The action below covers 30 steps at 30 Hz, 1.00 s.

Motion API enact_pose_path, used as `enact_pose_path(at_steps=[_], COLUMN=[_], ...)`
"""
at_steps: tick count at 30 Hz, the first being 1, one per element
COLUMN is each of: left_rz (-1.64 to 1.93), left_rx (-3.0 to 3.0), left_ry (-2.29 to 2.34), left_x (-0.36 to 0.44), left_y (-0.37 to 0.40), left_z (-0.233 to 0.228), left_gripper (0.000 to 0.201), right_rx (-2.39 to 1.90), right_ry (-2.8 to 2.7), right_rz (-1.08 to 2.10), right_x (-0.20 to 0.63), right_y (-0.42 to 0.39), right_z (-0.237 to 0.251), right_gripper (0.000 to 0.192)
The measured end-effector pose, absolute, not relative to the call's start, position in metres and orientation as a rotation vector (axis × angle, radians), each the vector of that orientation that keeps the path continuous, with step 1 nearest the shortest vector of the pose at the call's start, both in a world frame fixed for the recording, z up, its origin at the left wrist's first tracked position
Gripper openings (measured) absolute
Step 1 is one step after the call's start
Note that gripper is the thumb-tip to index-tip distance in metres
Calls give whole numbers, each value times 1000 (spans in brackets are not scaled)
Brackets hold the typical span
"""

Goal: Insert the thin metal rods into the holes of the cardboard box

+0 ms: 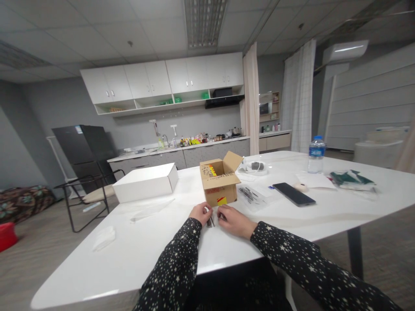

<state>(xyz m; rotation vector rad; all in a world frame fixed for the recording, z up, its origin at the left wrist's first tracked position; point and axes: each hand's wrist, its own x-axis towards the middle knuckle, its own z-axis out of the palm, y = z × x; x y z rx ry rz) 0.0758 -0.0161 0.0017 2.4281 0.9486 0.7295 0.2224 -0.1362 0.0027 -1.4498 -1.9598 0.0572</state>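
Observation:
My left hand (201,213) and my right hand (234,221) rest close together on the white table (136,250), just in front of a small open cardboard box (219,181). Between their fingertips lie a few small dark slender items (210,222); the left hand's fingers pinch at them, and what they are is too small to tell. The right hand's fingers curl beside them, touching or nearly touching. Both arms wear dark sleeves with white stars.
A white closed box (145,182) sits left of the cardboard box. A clear bag of dark parts (251,195), a black phone (293,194), a water bottle (316,154), papers and a green packet (352,179) lie to the right. A black chair (87,194) stands at the far left.

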Motion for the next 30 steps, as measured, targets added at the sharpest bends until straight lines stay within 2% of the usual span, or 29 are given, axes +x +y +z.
enact_pose_path(at_steps=[22,30], left_rz=[733,736], left_rx=[2464,2461], left_ry=[950,950], left_x=[81,79], left_y=[-14,-13], left_z=[-2,-4], left_gripper=[12,13], right_rx=[-1355,-1261], right_ry=[-2016,-2104], right_rz=[130,148], right_x=[226,226], right_y=[-137,-141], right_z=[-1,6], right_gripper=[13,25])
